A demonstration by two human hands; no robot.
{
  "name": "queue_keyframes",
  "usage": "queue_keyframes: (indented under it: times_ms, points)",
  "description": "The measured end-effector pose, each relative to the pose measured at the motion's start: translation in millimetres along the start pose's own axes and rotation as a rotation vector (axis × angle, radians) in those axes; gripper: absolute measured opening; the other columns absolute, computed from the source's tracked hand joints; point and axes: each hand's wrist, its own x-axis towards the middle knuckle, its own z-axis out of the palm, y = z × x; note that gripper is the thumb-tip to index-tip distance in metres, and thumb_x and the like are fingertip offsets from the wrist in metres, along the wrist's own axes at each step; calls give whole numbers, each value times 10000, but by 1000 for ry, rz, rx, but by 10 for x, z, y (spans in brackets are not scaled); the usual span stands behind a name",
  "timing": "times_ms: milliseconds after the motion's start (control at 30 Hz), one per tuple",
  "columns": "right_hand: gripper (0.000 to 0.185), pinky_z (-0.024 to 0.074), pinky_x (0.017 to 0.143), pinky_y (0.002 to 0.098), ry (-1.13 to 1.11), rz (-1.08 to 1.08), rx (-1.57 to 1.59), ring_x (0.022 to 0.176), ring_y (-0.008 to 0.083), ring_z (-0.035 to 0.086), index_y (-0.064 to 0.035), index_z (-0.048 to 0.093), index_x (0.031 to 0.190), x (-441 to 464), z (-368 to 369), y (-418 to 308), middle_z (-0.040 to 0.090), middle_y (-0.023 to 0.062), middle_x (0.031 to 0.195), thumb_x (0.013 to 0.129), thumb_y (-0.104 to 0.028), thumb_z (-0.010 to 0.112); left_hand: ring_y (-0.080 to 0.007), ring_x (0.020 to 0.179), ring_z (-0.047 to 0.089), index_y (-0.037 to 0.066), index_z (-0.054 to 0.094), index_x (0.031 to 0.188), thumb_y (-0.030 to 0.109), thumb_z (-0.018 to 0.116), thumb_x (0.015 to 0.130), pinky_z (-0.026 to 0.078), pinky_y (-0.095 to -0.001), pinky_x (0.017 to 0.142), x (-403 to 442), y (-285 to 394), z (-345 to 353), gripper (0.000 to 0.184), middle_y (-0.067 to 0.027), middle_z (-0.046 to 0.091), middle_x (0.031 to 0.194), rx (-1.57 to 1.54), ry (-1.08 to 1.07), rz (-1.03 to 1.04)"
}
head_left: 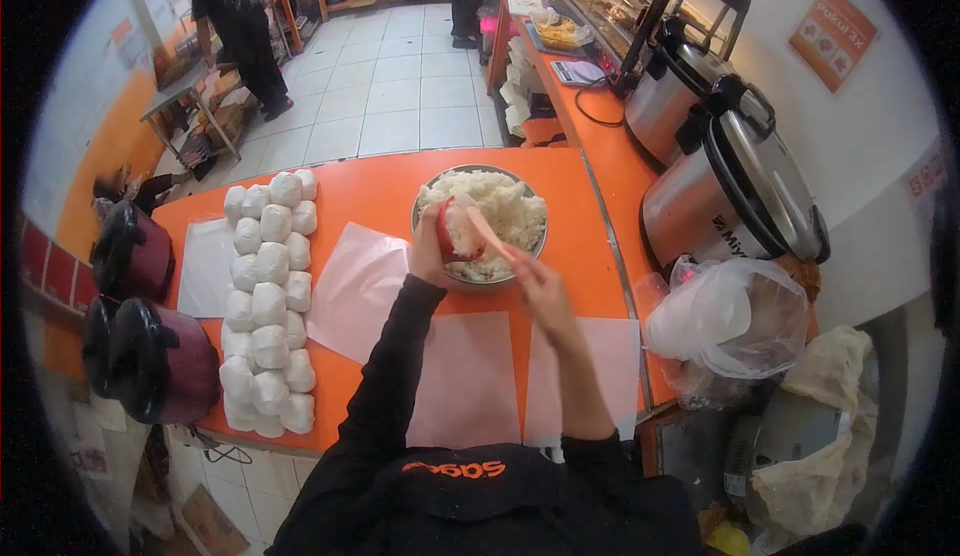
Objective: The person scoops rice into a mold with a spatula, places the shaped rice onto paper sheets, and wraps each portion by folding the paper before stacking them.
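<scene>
Over a round metal bowl of white rice, my left hand holds a small red cup with rice in it. A pale pink paddle is gripped in my right hand, its blade end at the cup's opening. Sheets of pale paper lie on the orange table, below and left of the bowl. Stacked white wrapped bundles stand in rows at the left.
Dark red pots line the left edge. Large steel cookers and a plastic bag of white containers are at the right. A person bends at a small metal table; another person stands at the back.
</scene>
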Motion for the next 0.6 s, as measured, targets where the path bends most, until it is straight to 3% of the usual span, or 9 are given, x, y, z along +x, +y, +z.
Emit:
queue_keyframes:
  times_ms: [100,200,300,400,500,600]
  points:
    - [367,257,475,194,14,132,79,544,15,321,-69,572,1264,134,-327,-334,422,-82,677,975,-281,492,-217,1050,580,89,494,1254,496,466,894,540,-408,769,6,80,-24,544,-92,555,1188,-33,-68,-114]
    - [357,397,569,206,-30,-7,-49,644,53,487,-62,584,1249,302,-242,-170,556,-24,761,974,-271,492,-239,1033,593,89,482,1261,535,466,877,566,-421,700,75,-37,-47,589,-100,552,1200,30,-63,-145]
    - [373,471,786,250,78,-207,-245,897,131,595,-38,565,1261,92,93,-31,652,67,985,975,-263,488,-250,1019,597,87,485,1256,519,449,892,573,-413,669,112,17,-49,566,-107,552,1197,62,-104,-158]
    - [379,415,952,283,79,-130,-203,1107,175,552,-24,547,1274,-43,230,39,619,115,1180,975,-249,489,-254,1026,595,85,473,1267,509,429,908,573,-421,669,40,109,11,557,-113,551,1198,121,-106,-140]
    - [359,453,858,270,30,-138,-27,972,123,576,-43,549,1278,156,28,233,629,93,1155,975,-226,492,-250,1050,587,80,455,1289,525,406,922,566,-427,714,-54,65,69,578,-116,549,1211,93,-67,-153]
    - [342,453,691,244,174,-149,-170,743,66,531,-67,556,1281,-71,6,-185,661,59,942,974,-203,493,-238,1081,576,79,439,1310,548,392,927,552,-432,771,-48,109,128,608,-111,546,1228,-16,-62,-160]
